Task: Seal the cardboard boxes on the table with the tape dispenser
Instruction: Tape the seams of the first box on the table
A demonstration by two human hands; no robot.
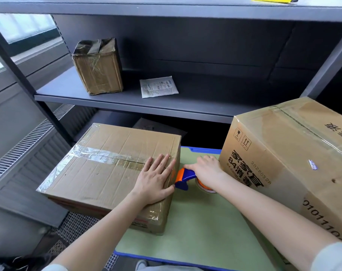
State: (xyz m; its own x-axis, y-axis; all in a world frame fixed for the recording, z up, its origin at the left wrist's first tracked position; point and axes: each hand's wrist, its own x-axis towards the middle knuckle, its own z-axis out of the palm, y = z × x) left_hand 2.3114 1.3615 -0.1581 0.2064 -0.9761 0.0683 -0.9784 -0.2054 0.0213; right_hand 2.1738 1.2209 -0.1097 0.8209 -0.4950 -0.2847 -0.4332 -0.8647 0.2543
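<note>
Boxes: two on the table [195, 222]. Left box [107, 173] sits at the table's left edge and sticks out past it. Right box [283, 153] is bigger, has black print on its side, and takes up the right edge. They stand apart, with a bare strip of green table between them.

Left box: flaps down, a clear tape strip [99, 155] runs along the top seam from the left edge toward the right edge.

Left hand [156, 178]: flat on top of the left box at its right edge, fingers straight and spread, pressing over the seam.

Right hand [207, 171]: wrapped round the handle of the dispenser [183, 178], low in the gap between the boxes. Dispenser is blue and orange, with its front end against the left box's right side; can't tell if it's actually touching. Tape roll [203, 187] shows under the wrist, close to the table.

Behind the table: grey shelf [127, 102] carrying a small box [99, 69] wrapped in tape and a white packet [158, 87] lying flat beside it.
</note>
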